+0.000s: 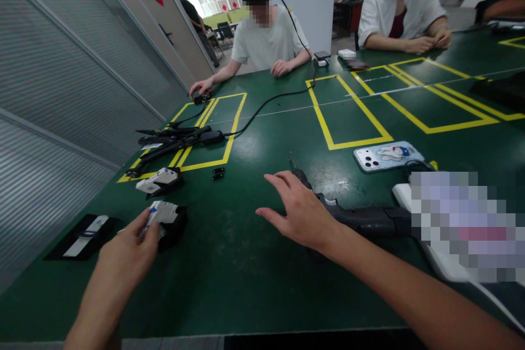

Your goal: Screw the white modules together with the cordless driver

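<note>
My left hand (131,246) is closed on a white and black device part (167,217) that rests on the green table (246,273) at the lower left. A second, similar white and black part (159,182) lies just beyond it. My right hand (299,210) hovers open over the table's middle, fingers spread and pointing left. It is just in front of a black tool with a thin tip (353,216) that lies across the table to its right. Two small black pieces (217,173) lie ahead between the hands.
A flat black and white tray (84,236) lies at the far left. Black cables and tools (176,139) sit in a yellow-taped box. A phone (388,156) lies at right. Two other people sit across the table; one person's hand (200,87) rests there.
</note>
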Demonstrator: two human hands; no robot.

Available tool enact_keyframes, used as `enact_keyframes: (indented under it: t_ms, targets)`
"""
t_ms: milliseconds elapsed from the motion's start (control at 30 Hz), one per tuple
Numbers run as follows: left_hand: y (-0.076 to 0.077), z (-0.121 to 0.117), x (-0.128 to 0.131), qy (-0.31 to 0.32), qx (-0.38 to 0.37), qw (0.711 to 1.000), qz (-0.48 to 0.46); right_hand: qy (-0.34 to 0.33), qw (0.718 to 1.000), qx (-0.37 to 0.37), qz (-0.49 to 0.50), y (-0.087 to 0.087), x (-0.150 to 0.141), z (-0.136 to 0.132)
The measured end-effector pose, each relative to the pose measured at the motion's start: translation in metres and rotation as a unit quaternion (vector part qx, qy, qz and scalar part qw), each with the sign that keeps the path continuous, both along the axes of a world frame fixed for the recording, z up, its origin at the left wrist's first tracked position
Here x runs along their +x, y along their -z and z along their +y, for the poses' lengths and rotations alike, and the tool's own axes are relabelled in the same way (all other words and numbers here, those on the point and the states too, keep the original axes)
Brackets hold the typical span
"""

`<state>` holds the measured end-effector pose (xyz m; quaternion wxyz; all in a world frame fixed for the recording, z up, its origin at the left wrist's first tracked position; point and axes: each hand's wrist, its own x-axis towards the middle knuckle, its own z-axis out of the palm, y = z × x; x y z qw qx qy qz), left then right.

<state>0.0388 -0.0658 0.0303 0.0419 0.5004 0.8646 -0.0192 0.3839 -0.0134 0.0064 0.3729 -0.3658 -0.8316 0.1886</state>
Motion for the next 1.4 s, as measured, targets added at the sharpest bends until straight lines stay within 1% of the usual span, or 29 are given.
enact_keyframes:
  t_ms: [233,333,433,533,700,800,967,1133,1200,1333,1400]
  targets:
    - [-0.004,-0.004,-0.002,0.023,-0.029,0.999,-0.01,0.008,1.0,-0.002,-0.003,0.001,0.0,0.001]
    - [-0.005,-0.004,-0.003,0.048,-0.032,0.998,0.003,0.01,1.0,-0.001,-0.007,0.001,0.0,0.0]
    - [-0.004,-0.003,-0.012,0.077,-0.036,0.996,0.009,0.01,1.0,0.001,-0.012,0.001,0.0,0.0]
    - [-0.001,-0.002,-0.025,0.089,-0.031,0.995,0.006,0.014,1.0,0.002,-0.016,0.001,-0.001,0.001]
    - [0.005,-0.001,-0.037,0.089,-0.027,0.995,0.02,0.013,1.0,0.004,-0.025,0.0,-0.001,0.001]
    - [0.005,-0.001,-0.036,0.085,-0.029,0.996,0.026,0.014,1.0,0.0,-0.027,0.001,0.0,0.0]
    - [0.001,0.001,-0.032,0.067,-0.031,0.996,0.053,0.016,0.999,-0.002,-0.032,0.002,0.0,0.0]
    - [0.001,0.0,-0.033,0.061,-0.012,0.997,0.051,0.018,0.999,0.002,-0.034,0.003,0.0,0.001]
    - [0.003,-0.001,-0.034,0.076,0.001,0.996,0.053,0.019,0.999,0.002,-0.032,0.003,0.0,0.0]
    - [0.009,-0.003,-0.04,0.138,0.017,0.989,0.055,0.015,0.999,0.001,-0.03,0.003,-0.001,0.0]
    - [0.01,-0.004,-0.042,0.157,0.021,0.986,0.054,0.015,0.999,0.0,-0.029,0.003,-0.002,-0.001]
